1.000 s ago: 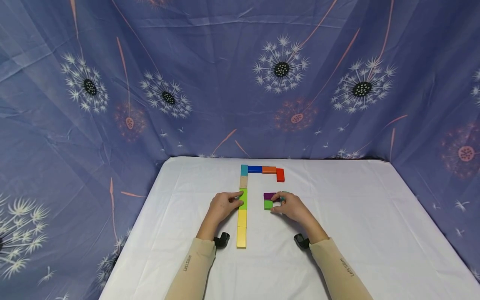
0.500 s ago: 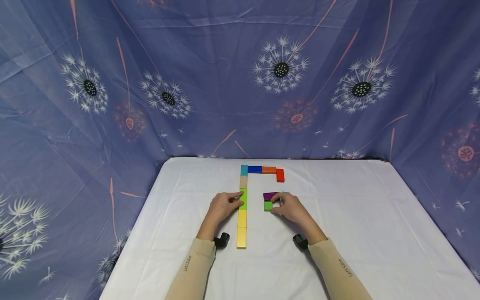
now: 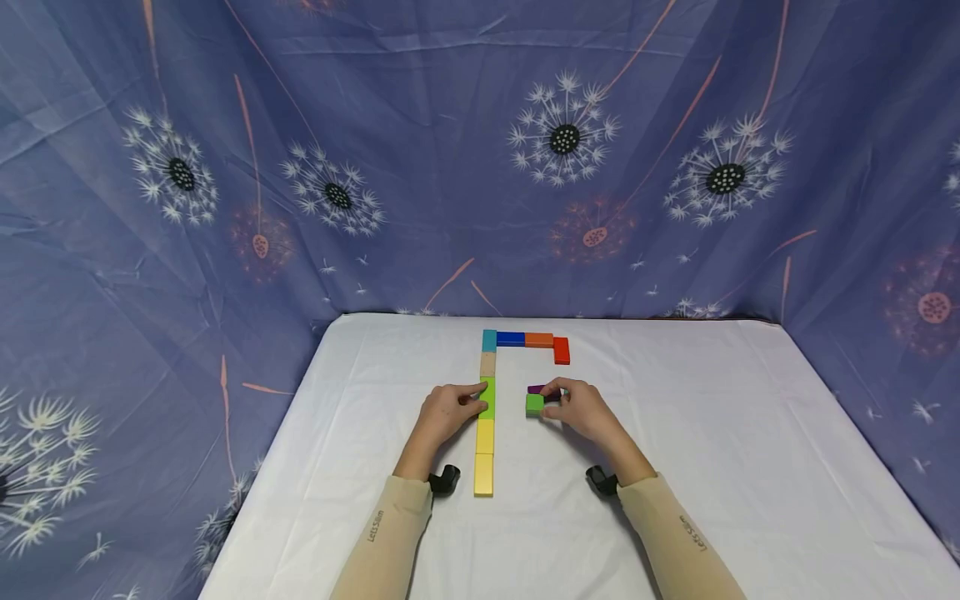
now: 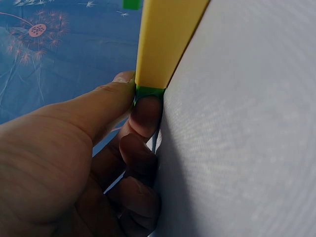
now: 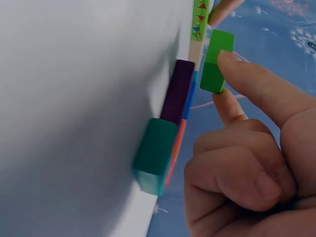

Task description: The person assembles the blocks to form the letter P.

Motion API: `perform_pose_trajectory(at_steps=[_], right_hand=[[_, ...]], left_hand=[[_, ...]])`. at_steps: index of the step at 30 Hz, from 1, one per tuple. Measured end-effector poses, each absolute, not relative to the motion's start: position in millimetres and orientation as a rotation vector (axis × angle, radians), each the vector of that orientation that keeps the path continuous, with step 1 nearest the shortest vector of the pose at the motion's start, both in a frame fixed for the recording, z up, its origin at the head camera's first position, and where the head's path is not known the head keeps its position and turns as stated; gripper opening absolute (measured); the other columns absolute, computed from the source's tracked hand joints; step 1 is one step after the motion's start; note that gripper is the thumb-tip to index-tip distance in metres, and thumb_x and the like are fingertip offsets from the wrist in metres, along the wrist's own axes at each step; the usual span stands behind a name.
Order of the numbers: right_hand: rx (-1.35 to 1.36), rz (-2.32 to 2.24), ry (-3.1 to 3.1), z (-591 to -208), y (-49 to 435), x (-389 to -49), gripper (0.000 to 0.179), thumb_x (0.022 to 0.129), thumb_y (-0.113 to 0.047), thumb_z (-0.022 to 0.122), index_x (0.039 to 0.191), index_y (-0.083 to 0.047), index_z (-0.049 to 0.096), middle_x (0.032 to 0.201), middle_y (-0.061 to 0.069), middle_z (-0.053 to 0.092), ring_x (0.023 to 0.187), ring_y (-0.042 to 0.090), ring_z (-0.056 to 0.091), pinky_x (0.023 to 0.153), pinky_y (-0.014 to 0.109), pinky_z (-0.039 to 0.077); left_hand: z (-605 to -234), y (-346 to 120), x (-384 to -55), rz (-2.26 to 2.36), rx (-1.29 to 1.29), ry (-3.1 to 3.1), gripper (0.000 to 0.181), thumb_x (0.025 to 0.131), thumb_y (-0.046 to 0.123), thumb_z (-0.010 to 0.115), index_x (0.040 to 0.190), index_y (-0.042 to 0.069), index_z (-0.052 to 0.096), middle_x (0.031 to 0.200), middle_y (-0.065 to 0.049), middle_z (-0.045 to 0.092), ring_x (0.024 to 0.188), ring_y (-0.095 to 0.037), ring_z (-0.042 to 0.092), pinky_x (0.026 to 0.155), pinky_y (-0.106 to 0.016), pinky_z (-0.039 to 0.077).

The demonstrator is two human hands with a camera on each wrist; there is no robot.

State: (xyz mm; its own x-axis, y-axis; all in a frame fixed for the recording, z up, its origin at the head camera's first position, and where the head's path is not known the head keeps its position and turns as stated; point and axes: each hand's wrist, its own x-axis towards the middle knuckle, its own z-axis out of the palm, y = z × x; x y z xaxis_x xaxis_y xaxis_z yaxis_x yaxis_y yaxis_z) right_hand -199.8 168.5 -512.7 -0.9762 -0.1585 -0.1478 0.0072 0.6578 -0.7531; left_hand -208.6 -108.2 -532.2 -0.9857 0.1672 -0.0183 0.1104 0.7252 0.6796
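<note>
My right hand (image 3: 588, 410) pinches a small green block (image 3: 534, 405) between thumb and fingertip. In the right wrist view that block is raised off the table, its other fingers curled behind. A purple block (image 5: 178, 91) and a teal block (image 5: 156, 144) lie close by on the cloth; the hand hides the teal one in the head view. My left hand (image 3: 447, 410) has its thumb and index finger on a light green block (image 3: 487, 398) in a straight column. Yellow blocks (image 3: 484, 457) join that column on the near side.
Beyond the light green block come a wood-coloured block (image 3: 488, 364) and a light blue block (image 3: 490, 341). A dark blue block (image 3: 512, 339), an orange block (image 3: 539, 340) and a red block (image 3: 562, 351) run rightward from there. White cloth (image 3: 712, 467) covers the table.
My right hand has lifted the green block from beside the purple one, slightly up and to the left. My left hand has stayed in place.
</note>
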Motion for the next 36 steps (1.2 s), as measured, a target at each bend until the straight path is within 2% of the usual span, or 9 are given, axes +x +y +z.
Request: perform_pose_trajectory(at_steps=[6,12,19,24,31,34,36], right_hand=[[-0.147,-1.219,2.68,-501,165,-214,0.031,0.091,-0.021,0.084,0.119,-0.013,0.074,0.062,-0.001,0.044,0.059,0.015,0.04,0.058,0.029,0.035],[-0.114,-1.181,2.679,-493,157,-229,0.031,0.092,-0.023,0.083,0.12,-0.016,0.074,0.061,-0.002,0.036,0.06,0.017,0.035,0.059,0.031,0.032],[-0.086,-1.16,2.688,-496,147,-242,0.03,0.091,-0.025,0.083,0.119,-0.017,0.076,0.078,0.002,0.056,0.077,0.02,0.049,0.063,0.03,0.04],[-0.068,-1.185,2.666,-501,142,-248,0.032,0.09,-0.025,0.084,0.12,-0.015,0.076,0.074,0.005,0.058,0.071,0.02,0.049,0.061,0.029,0.041],[-0.047,-1.196,2.661,-507,134,-254,0.03,0.089,-0.026,0.084,0.118,-0.017,0.077,0.098,0.008,0.073,0.086,0.022,0.06,0.071,0.031,0.048],[-0.044,-1.194,2.661,-509,130,-256,0.029,0.089,-0.025,0.084,0.117,-0.017,0.078,0.107,0.011,0.076,0.089,0.025,0.064,0.079,0.037,0.053],[-0.052,-1.179,2.672,-511,127,-257,0.028,0.089,-0.025,0.084,0.116,-0.017,0.079,0.118,0.012,0.076,0.097,0.028,0.067,0.089,0.044,0.056]], left_hand=[[-533,-108,-209,1.103,0.228,2.851,0.04,0.094,0.037,0.081,0.133,0.03,0.077,0.102,-0.002,0.082,0.087,-0.014,0.063,0.08,-0.034,0.052],[-533,-109,-209,1.083,0.25,2.859,0.04,0.094,0.037,0.081,0.133,0.029,0.076,0.099,-0.001,0.082,0.083,-0.013,0.061,0.075,-0.031,0.049],[-532,-109,-208,1.08,0.256,2.867,0.04,0.094,0.036,0.081,0.133,0.028,0.077,0.096,0.0,0.081,0.082,-0.012,0.061,0.074,-0.03,0.049],[-532,-108,-208,1.078,0.243,2.856,0.04,0.094,0.037,0.081,0.133,0.028,0.076,0.097,-0.001,0.081,0.079,-0.012,0.059,0.072,-0.03,0.048],[-532,-108,-210,1.073,0.241,2.853,0.041,0.094,0.036,0.08,0.134,0.029,0.076,0.097,-0.001,0.081,0.081,-0.012,0.061,0.074,-0.031,0.049],[-532,-108,-210,1.073,0.242,2.853,0.041,0.094,0.037,0.08,0.134,0.029,0.076,0.097,-0.001,0.081,0.082,-0.012,0.062,0.074,-0.031,0.049],[-532,-109,-210,1.076,0.245,2.855,0.04,0.094,0.037,0.08,0.134,0.029,0.076,0.097,-0.001,0.081,0.083,-0.013,0.062,0.075,-0.032,0.05]])
